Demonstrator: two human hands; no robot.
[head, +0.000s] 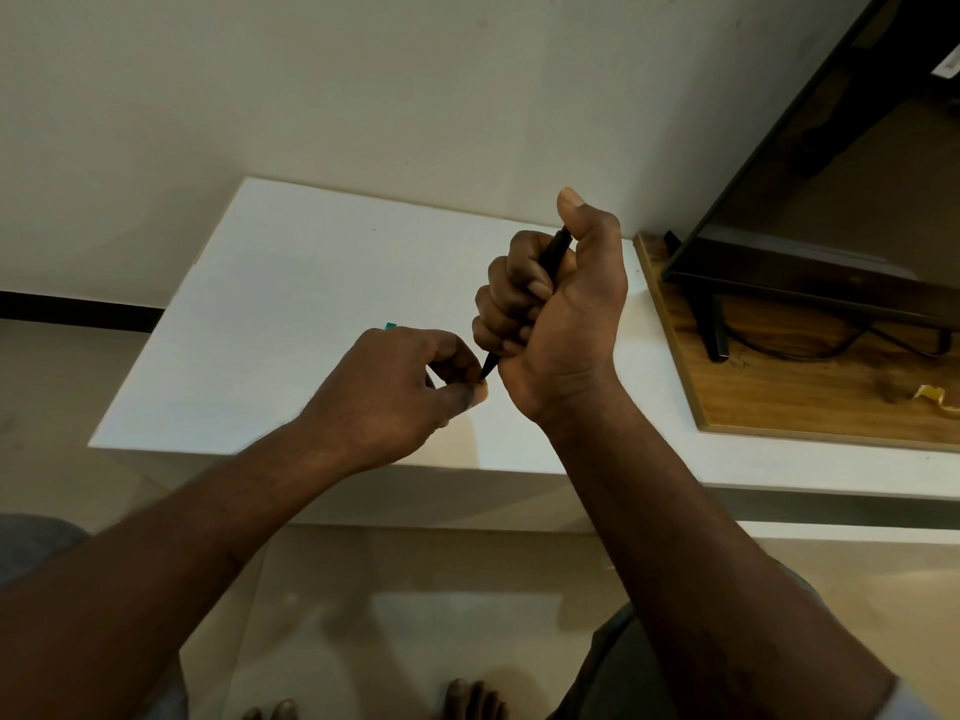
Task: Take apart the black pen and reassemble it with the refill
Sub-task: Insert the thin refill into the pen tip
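My right hand (558,314) is wrapped in a fist around the black pen (553,252), which slants from upper right to lower left above the white table (291,304). The pen's pointed tip (487,367) sticks out below the fist. My left hand (400,387) pinches at that tip with thumb and forefinger. Most of the barrel is hidden inside my right fist. A small teal piece (390,326) peeks out from behind my left hand; I cannot tell what it is.
A dark flat screen (810,210) on a stand sits on a wooden board (779,397) at the table's right, with a black cable trailing across the board. A yellowish scrap (932,394) lies on the board. Tiled floor and bare toes show below.
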